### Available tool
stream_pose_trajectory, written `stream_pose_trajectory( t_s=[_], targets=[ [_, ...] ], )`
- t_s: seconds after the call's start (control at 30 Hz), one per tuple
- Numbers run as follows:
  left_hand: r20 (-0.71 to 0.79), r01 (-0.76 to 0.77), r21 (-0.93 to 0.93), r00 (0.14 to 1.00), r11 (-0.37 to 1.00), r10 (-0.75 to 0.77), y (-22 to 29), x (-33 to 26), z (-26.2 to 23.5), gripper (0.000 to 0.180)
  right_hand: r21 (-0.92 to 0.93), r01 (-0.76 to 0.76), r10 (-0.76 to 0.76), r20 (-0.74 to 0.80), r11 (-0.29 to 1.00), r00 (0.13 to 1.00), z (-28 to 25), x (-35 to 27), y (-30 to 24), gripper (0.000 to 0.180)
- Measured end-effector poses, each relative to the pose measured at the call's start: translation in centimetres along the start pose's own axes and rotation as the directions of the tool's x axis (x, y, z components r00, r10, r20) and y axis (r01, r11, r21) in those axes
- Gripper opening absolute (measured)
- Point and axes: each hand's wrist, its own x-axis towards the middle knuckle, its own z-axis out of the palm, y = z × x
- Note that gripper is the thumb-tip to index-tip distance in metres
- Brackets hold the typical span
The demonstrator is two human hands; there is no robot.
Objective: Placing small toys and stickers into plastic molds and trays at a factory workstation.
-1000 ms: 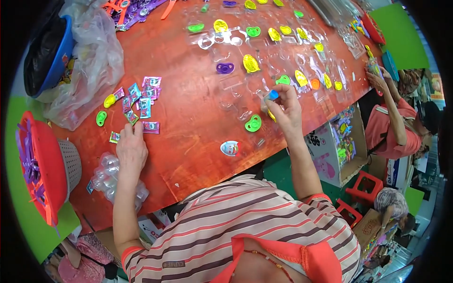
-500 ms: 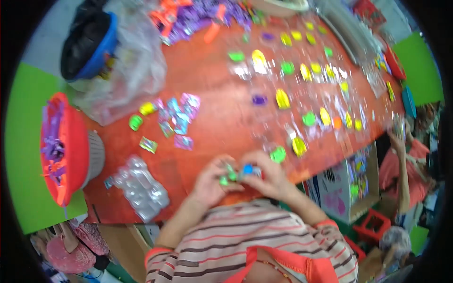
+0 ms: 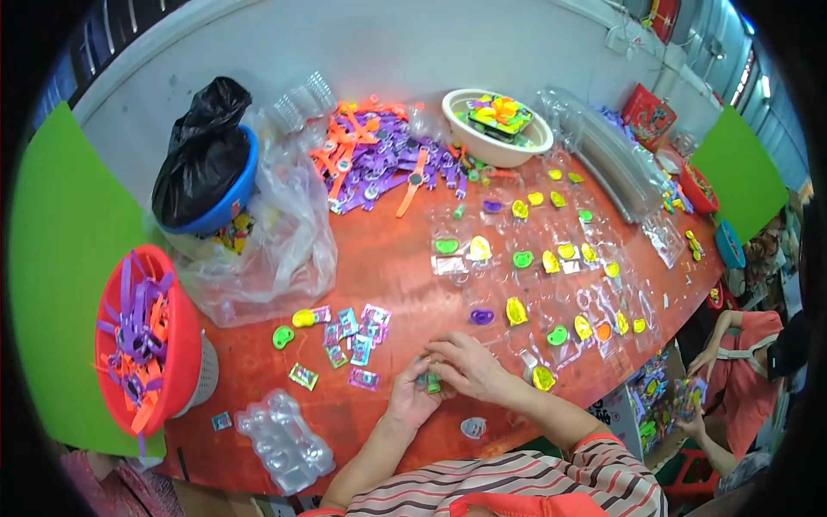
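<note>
Both my hands meet over the table's front part. My left hand (image 3: pixel 410 400) is closed around a small green plastic piece (image 3: pixel 432 384), partly hidden by fingers. My right hand (image 3: pixel 470 365) reaches over from the right, its bent fingers pressed onto the same piece. A small pale round disc (image 3: pixel 473 427) lies on the table just below my hands. Left of them are shiny candy-like packets (image 3: pixel 362 349), a green piece (image 3: pixel 282 337) and a yellow piece (image 3: pixel 303 318). A clear moulded plastic tray (image 3: pixel 284 441) lies near the left front edge.
Clear blister trays (image 3: pixel 495 284) with colored pieces cover the red table's (image 3: pixel 379 258) right half. Toy watches (image 3: pixel 379 164) are piled at the back, beside a white basin (image 3: pixel 538 148). A red basket (image 3: pixel 177 401) and blue basin (image 3: pixel 245 185) stand left. A co-worker (image 3: pixel 749 362) handles things at right.
The view has tilted up, bringing the wall and far table edge in. My right hand has moved over the left. The blue item in it no longer shows; the pale disc now shows.
</note>
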Motion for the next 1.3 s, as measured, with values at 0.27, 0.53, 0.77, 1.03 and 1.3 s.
stream_pose_trajectory(
  t_s=[0.27,0.53,0.77,1.03,1.3],
  targets=[
    [-0.159,-0.142,0.034,0.977,0.989,0.145,2.2,7.1,-0.6,0.02,0.065,0.029,-0.035,0.101,0.997,0.994,-2.3,6.6,3.6,0.028],
    [-0.11,-0.459,0.119,0.875,0.881,0.471,8.4,13.7,-0.4,0.016,0.02,0.083,-0.085,0.094,0.996,0.992,-1.2,11.4,4.8,0.047],
    [-0.316,-0.433,0.242,0.811,0.868,0.493,18.7,16.2,-1.0,0.036,0.012,0.101,-0.102,0.088,0.995,0.991,0.0,12.6,5.2,0.046],
    [-0.391,-0.509,0.27,0.718,0.818,0.576,26.3,10.2,-4.6,0.068,0.018,0.122,-0.123,0.126,0.992,0.984,1.7,12.6,4.4,0.047],
    [-0.169,-0.545,0.342,0.765,0.765,0.621,28.1,5.3,2.0,0.032,-0.001,0.045,-0.043,0.254,0.999,0.966,2.3,11.8,2.2,0.037]
  ],
)
